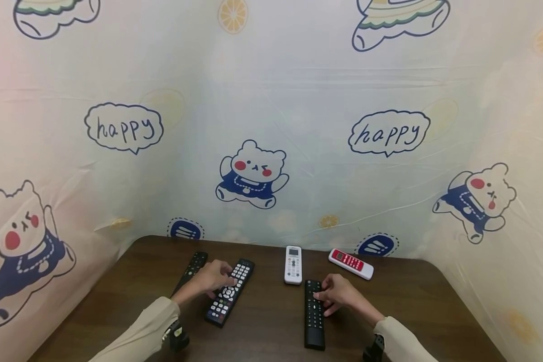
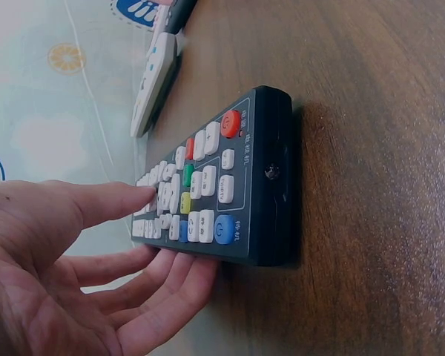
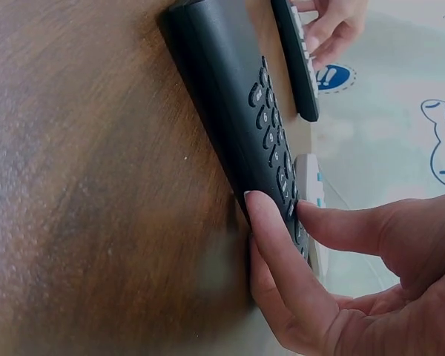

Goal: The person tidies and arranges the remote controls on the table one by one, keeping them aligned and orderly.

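A white remote [image 1: 293, 265] sits at twelve o'clock and my left hand [image 1: 210, 279] half-hides a dark remote [image 1: 193, 266] while gripping a white-buttoned remote [image 1: 229, 294] at eleven, my right hand [image 1: 337, 291] pinching a slim black remote [image 1: 314, 317] at one.

One remote [image 1: 229, 293] is black with white, red, green, yellow and blue keys [image 2: 188, 176]; another remote [image 1: 314, 319] is black; the surface [image 1: 264, 327], wood-grained brown.

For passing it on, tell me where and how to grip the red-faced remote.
The red-faced remote is probably best pinched mid-length by its long edges, from above and the near side: it lies flat, face up, slim, backdrop behind.
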`<state>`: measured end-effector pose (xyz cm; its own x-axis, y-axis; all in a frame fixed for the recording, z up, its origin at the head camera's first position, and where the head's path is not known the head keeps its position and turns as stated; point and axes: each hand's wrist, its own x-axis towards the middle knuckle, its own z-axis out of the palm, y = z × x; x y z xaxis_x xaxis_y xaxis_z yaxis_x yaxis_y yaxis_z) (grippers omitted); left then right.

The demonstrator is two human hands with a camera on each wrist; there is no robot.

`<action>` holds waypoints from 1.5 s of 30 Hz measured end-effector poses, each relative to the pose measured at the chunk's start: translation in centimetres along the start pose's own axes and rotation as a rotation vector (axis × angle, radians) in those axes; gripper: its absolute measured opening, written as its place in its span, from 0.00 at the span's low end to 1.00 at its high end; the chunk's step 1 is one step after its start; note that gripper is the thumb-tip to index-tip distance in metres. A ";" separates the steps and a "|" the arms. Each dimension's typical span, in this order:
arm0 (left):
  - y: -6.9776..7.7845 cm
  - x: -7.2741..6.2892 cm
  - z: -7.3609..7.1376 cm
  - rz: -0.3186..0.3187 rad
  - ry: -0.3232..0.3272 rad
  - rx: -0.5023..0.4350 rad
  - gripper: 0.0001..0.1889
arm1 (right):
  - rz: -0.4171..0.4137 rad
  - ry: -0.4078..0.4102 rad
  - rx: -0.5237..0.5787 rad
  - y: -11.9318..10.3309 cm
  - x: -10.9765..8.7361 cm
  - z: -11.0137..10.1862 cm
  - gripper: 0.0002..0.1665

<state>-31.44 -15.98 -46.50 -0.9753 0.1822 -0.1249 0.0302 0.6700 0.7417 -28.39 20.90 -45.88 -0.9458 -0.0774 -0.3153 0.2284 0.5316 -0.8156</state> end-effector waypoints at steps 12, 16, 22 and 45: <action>0.2 0.0 0.2 0.005 -0.002 -0.003 0.23 | 0.005 -0.014 -0.016 0.0 -0.1 -0.5 0.17; 0.2 0.0 0.3 0.004 -0.002 0.001 0.24 | -0.023 0.008 -0.072 -0.1 -0.2 -1.1 0.18; 0.3 0.0 0.3 0.005 0.001 -0.003 0.24 | -0.103 0.061 -0.095 -0.1 0.1 -2.2 0.19; 0.2 0.0 0.0 -0.012 -0.002 -0.001 0.25 | -0.295 0.261 -0.341 0.4 2.4 -6.4 0.06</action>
<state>-31.44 -15.89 -46.37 -0.9752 0.1754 -0.1348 0.0185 0.6717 0.7406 -32.03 26.34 -43.80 -0.9946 -0.0754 0.0708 -0.1032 0.7670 -0.6332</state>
